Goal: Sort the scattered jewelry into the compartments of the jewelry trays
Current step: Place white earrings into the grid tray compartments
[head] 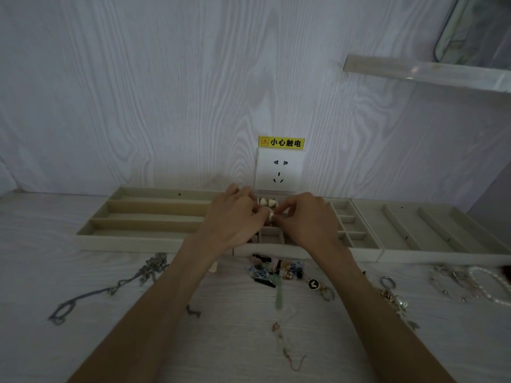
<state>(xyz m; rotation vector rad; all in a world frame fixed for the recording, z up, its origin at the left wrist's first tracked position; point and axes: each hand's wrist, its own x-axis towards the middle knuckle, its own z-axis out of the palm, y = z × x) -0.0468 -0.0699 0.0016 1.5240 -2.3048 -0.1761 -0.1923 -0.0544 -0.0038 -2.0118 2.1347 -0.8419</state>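
Whitish wood-grain wall (138, 92) behind, matching wood-grain table (41, 272) below; light dim. Wall socket (279, 170) at 12 o'clock from the hands, yellow warning label (281, 142) just above it. Clear shelf (425, 74) at 2 o'clock, upper corner.

Three beige jewelry trays in a row against the wall: left tray (149, 217) with long slots, middle tray (348, 225) with small square compartments, right tray (431, 230) with long slanted slots.

Left hand (235, 219) and right hand (307, 219) meet over the middle tray, fingertips together. Both pinch one small pale item (271, 215); too small to say what kind of jewelry. It sits above the small compartments, whether touching the tray cannot be told. Two pale heart-shaped pieces (267, 202) lie in a rear compartment, just beyond the fingertips at 12 o'clock.

Unsorted jewelry on the table in front of the trays:
- silver chain necklace (110, 288), 8 o'clock from the hands
- cluster of colourful small pieces (273, 269), 6 o'clock, between the forearms
- pale green pendant (278, 293) just below the cluster
- black round charm on a ring (313, 284), touching the right forearm's inner edge
- clear bead bracelets (481, 283), 4 o'clock, near the right edge
- thin pinkish chain (287, 349), 6 o'clock, nearest the camera
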